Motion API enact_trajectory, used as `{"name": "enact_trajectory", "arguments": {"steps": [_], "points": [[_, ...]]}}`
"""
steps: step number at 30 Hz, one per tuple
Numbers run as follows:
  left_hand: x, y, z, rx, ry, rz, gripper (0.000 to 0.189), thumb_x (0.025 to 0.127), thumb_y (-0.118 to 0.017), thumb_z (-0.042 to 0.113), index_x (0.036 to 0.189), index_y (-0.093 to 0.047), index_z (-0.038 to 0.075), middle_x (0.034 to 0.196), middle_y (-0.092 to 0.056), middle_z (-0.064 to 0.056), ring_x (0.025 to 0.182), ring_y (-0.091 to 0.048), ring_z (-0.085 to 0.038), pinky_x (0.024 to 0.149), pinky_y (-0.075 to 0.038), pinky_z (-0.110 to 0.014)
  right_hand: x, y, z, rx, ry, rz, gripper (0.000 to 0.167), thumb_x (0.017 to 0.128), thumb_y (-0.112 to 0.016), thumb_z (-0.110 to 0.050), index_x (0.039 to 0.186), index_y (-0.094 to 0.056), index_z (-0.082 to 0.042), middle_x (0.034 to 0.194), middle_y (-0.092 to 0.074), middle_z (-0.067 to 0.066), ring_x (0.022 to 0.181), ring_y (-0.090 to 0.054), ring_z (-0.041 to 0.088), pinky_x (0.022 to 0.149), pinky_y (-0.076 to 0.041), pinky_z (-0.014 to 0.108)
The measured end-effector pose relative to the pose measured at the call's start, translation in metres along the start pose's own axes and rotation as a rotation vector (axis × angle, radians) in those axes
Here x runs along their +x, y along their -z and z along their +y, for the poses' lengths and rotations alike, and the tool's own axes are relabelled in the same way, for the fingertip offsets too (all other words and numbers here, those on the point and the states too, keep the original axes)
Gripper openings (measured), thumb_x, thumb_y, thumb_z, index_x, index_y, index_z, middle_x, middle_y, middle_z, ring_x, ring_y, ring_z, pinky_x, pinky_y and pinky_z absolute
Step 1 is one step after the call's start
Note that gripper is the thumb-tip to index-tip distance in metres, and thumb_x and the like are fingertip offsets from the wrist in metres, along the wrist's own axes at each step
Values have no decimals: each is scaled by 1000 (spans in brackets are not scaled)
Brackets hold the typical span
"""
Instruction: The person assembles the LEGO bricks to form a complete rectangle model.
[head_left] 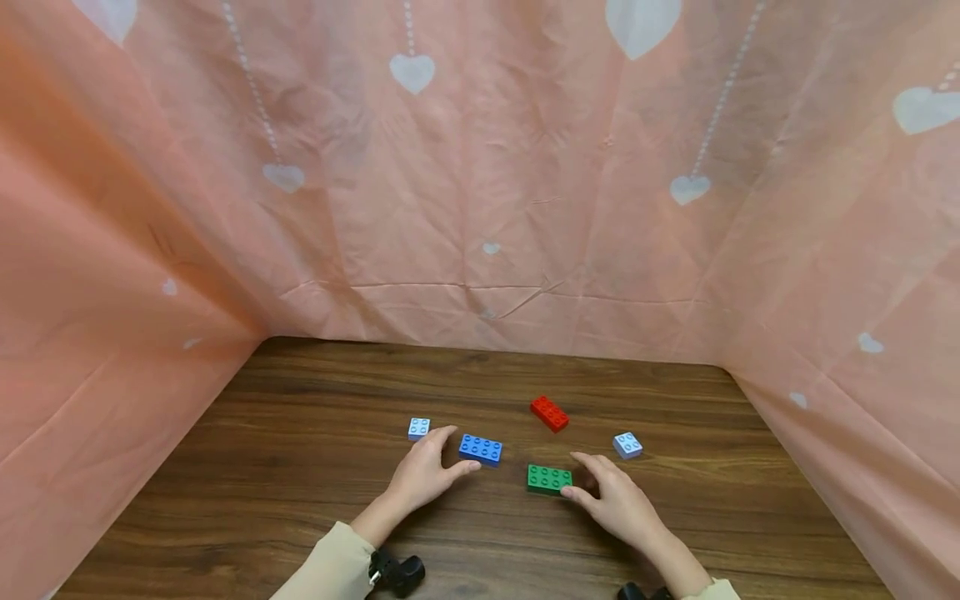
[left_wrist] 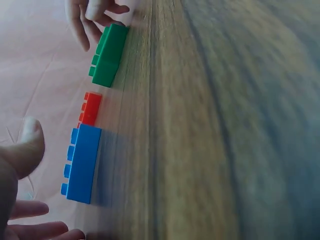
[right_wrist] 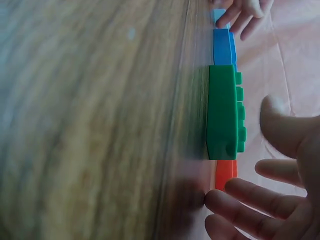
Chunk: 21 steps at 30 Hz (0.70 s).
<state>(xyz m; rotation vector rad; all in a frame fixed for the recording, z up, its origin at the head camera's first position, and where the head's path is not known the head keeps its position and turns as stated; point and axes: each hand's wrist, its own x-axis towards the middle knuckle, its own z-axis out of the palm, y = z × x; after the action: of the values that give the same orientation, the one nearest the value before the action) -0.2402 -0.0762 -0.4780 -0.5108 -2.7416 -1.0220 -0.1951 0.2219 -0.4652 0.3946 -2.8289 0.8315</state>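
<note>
Three sides of pink cloth (head_left: 525,208) printed with white hearts (head_left: 412,73) rise behind, left and right of the blue brick (head_left: 480,448). Under that brick, spreading all around it, lies a dark wood-grained tabletop (head_left: 337,383). Two pale sleeves (head_left: 330,562) come in on its near side, one to its left, one to its right. The left hand (head_left: 420,477) is just beside the blue brick's left end, fingers released and loosely bent, with the thumb apart from the brick in the left wrist view. The right hand (head_left: 618,504) is to the blue brick's right and nearer, fingers released and spread about the right end of the green brick (head_left: 550,479), a gap showing beside the thumb. That eight-stud green brick lies right of the blue brick and slightly nearer; the red brick (head_left: 550,413), also eight-stud, lies slanted to its right and farther back. Smallest are two four-stud bricks: the left light blue brick (head_left: 419,428), left of the blue brick, and the right light blue brick (head_left: 627,445), well to its right.
</note>
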Motion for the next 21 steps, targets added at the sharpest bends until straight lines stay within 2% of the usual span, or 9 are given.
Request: {"name": "enact_trajectory", "arguments": {"steps": [6,11,17,21], "points": [[5,-5,0,-46,11,-12,68,78,-72,42,126,-51,-1,120,-55,-17,107,-53,-30,86,-45,-45,3,-1,2,89,-19,-29,49,75,-78,-18,118,-60,-3,93,-59,1,72,-51,11,61,-43,25],[12,-6,0,-60,5,-42,65,78,-74,36,126,-52,-2,119,-56,-16,104,-54,-28,86,-44,-43,6,-1,3,110,-7,-60,47,73,-79,-16,115,-61,-2,90,-57,3,67,-47,8,57,-40,24],[19,-10,-1,-59,0,-52,60,77,-76,31,125,-55,2,122,-56,-15,112,-49,-32,93,-39,-46,8,-4,0,118,2,-79,44,72,-79,-12,112,-63,-3,88,-56,3,64,-46,7,55,-39,23],[23,-13,-3,-47,-25,-49,55,76,-78,27,122,-58,4,119,-58,-13,112,-49,-31,96,-35,-47,10,-6,-1,111,-12,-99,41,72,-79,-11,110,-64,-5,85,-54,1,63,-45,9,54,-38,24]]}}
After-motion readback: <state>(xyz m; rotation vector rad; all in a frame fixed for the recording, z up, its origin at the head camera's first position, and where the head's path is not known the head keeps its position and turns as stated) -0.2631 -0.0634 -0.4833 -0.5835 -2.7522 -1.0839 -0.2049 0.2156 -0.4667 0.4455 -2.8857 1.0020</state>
